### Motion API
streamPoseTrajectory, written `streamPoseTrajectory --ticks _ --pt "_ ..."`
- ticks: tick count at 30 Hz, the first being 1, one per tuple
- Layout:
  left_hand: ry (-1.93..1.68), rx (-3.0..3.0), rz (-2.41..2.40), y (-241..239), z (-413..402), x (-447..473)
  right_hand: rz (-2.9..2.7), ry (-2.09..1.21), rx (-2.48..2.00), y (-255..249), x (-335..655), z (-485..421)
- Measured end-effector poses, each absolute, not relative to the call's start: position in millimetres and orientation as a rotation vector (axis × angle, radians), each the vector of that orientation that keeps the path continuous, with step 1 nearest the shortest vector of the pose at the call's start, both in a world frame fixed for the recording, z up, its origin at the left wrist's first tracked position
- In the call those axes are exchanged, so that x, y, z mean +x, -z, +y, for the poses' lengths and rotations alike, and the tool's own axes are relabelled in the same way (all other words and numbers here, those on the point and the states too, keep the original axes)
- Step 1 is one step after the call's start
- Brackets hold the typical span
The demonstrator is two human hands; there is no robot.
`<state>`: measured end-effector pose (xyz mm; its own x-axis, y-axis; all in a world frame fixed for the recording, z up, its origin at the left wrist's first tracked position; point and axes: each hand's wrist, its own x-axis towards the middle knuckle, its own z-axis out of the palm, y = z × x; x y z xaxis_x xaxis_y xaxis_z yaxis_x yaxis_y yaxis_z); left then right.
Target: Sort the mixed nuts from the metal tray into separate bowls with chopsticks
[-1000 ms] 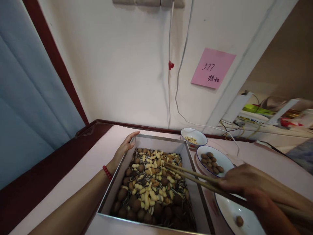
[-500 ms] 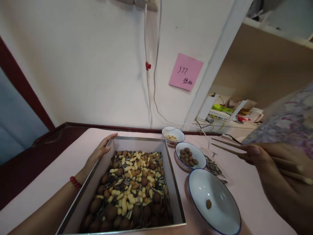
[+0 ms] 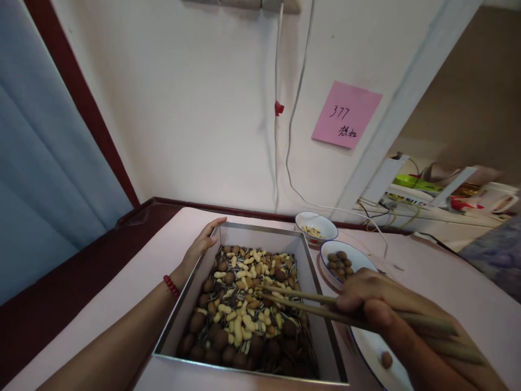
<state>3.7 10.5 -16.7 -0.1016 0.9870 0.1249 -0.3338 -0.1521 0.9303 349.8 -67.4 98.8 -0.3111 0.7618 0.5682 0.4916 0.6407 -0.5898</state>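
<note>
My left hand (image 3: 203, 241) grips the far left rim of a deep open box (image 3: 260, 233), thumb over the edge and fingers along the outside. Inside lies a mix of unshelled peanuts (image 3: 238, 331), round brown nuts (image 3: 220, 340), striped sunflower seeds and almond-like nuts. My right hand (image 3: 391, 309) is closed on a pair of wooden chopsticks (image 3: 301, 296). Their tips, slightly apart, reach into the mix near the box's middle; I cannot tell whether they touch a nut. Partly under that hand, a white bowl (image 3: 368, 353) holds one brown nut (image 3: 386, 359).
Right of the box, a blue-rimmed bowl (image 3: 360, 258) holds several round brown nuts, and a farther bowl (image 3: 328, 221) holds small pale pieces. A white cable (image 3: 345, 209) runs down the wall onto the table. A pink note (image 3: 345, 115) hangs above; a shelf with clutter (image 3: 431, 190) stands right.
My right hand has swung left with the chopsticks, from beside the bowls to over the box. My left hand keeps its place on the rim. The view has shifted, so everything sits farther right.
</note>
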Motion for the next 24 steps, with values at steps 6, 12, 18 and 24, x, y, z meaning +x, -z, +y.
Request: streamPoseTrajectory --ticks 6,12,18,24 --pt "-1.523 1.025 0.926 14.9 8.5 5.5 -2.14 -0.588 -0.89 -91.9 337.7 -63.8" --pt "-1.513 0.979 0.893 16.0 8.7 6.6 -2.123 -0.598 -0.894 -88.5 328.5 -61.1" --pt "-1.525 0.97 0.915 12.5 7.1 8.3 -2.09 -0.62 -0.889 -87.2 328.4 -63.6" --pt "-1.527 0.971 0.922 11.2 7.0 9.0 -2.097 -0.69 -0.895 -88.6 327.4 -62.4"
